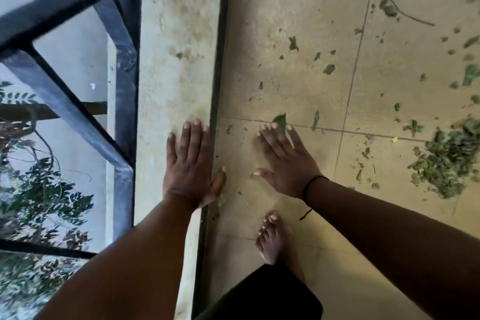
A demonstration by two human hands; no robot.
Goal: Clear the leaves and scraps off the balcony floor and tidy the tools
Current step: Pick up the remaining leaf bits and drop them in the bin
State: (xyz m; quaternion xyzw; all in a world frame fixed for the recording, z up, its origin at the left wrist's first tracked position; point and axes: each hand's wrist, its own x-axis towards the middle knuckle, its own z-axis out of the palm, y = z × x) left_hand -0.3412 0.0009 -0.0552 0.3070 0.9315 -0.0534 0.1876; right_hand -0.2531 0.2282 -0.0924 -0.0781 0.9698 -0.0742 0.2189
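Leaves: a heap [446,161] lies on the floor tiles [298,73], right of the ledge [176,60]; scraps scattered beyond.
Right hand [285,158]: fingers spread, empty, one leaf [280,120] at the fingertips.
Left hand [191,166]: flat over the ledge, fingers straight.

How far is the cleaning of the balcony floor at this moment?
Partly done: one pile of leaves is already gathered at the right. In hand: nothing; the left hand and the right hand are spread open over the ledge and the floor. Left: loose leaves, a twig and the pile itself. No tools are in view.
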